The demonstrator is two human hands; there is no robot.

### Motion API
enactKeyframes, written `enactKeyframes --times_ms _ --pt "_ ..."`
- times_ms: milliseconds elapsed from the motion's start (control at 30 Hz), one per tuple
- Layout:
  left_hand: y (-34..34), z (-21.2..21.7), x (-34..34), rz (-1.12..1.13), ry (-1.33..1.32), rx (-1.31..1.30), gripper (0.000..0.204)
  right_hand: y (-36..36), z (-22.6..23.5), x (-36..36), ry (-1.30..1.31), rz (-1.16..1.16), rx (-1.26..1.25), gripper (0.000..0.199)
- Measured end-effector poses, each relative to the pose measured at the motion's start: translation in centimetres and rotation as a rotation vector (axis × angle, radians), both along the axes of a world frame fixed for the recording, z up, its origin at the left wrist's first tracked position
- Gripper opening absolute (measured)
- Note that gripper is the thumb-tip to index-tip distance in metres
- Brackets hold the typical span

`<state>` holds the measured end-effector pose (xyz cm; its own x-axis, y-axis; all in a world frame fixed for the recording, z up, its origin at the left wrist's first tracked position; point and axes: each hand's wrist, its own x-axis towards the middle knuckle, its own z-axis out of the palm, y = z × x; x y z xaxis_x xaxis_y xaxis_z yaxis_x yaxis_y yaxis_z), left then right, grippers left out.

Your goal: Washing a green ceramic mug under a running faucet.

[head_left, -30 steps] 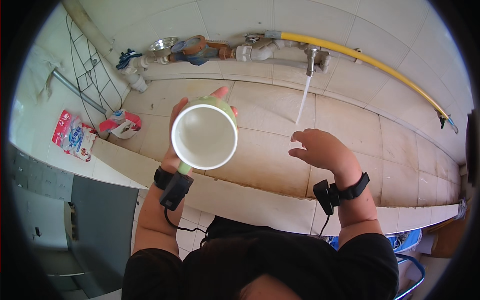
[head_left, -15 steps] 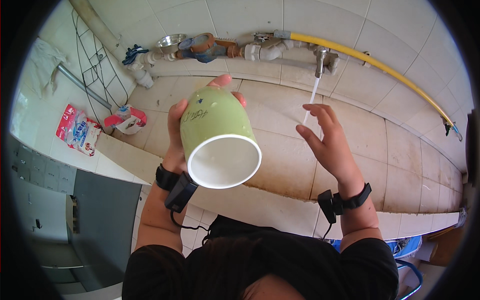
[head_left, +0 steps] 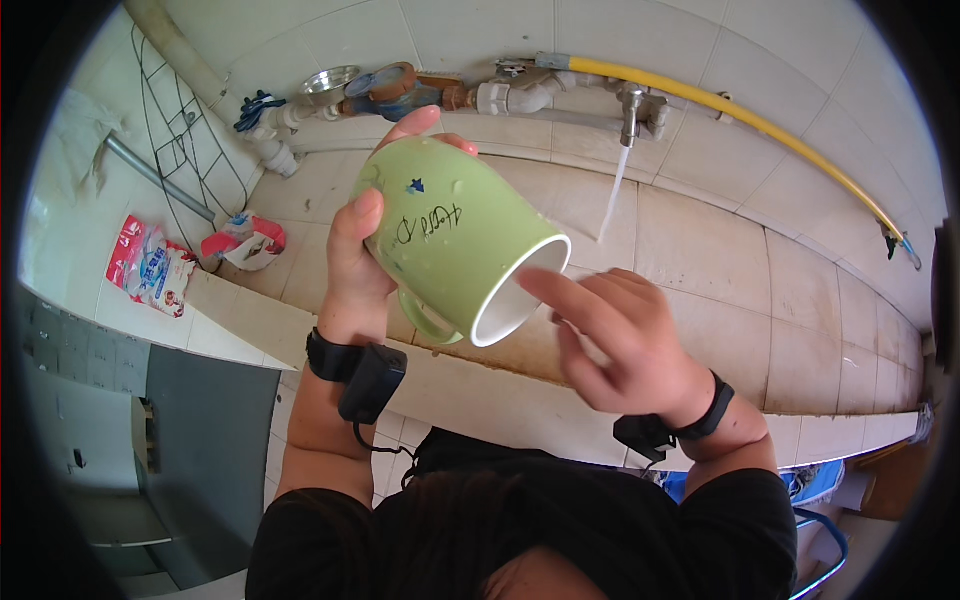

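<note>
Our left hand (head_left: pixel 355 262) grips the wet green ceramic mug (head_left: pixel 455 250) tipped sideways, right hand (head_left: pixel 620 345) open, fingers at its rim; slick glaze could slip onto the tiles.

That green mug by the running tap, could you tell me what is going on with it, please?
A person holds the green mug tilted on its side in the left hand, mouth turned toward the right. The right hand is at the mug's white rim, with a fingertip reaching into the opening. Beyond them, the tap on the tiled wall is running a thin stream of water onto the tiled basin floor. The mug is not under the stream.
</note>
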<state>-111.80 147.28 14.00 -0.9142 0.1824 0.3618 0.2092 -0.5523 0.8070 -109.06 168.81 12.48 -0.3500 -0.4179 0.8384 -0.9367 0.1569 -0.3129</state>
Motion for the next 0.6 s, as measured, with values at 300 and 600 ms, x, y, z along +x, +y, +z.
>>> enactKeyframes --times_ms 300,600 --pt "0.7 -0.2 -0.2 0.341 0.143 -0.346 0.059 -2.7 -3.8 -2.6 -0.497 0.24 0.277 0.037" --pt "-0.6 -2.2 0.6 0.416 0.23 -0.529 0.054 -1.7 -3.4 -1.5 -1.85 1.443 -0.416 0.028"
